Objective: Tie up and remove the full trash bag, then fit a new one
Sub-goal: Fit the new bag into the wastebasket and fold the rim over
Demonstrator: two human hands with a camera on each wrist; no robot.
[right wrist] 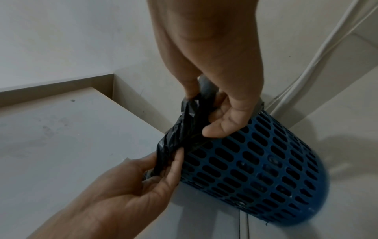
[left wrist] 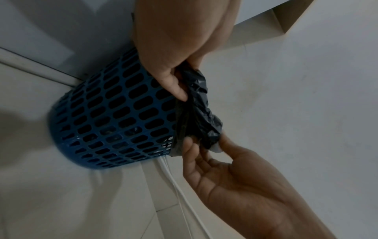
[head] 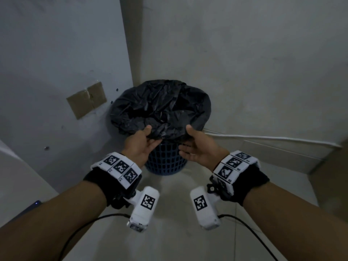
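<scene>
Fingers (head: 150, 143) of both hands pinching black trash bag (head: 160, 106) edge, folded over blue slotted bin (head: 165, 161) rim

Walls (head: 56, 53) close behind bin (head: 165, 159)

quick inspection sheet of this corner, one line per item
surface: pale tiled floor, bare where visible
job's things: black trash bag folded over the rim of the blue mesh bin, not yet tied; no new bag seen
clutter: nothing seen
grips: left hand and right hand each pinch the bag's near edge
cables: white cable along the wall base; black leads from the wrist cameras
surroundings: wall corner, brown tape patch on the left wall
</scene>
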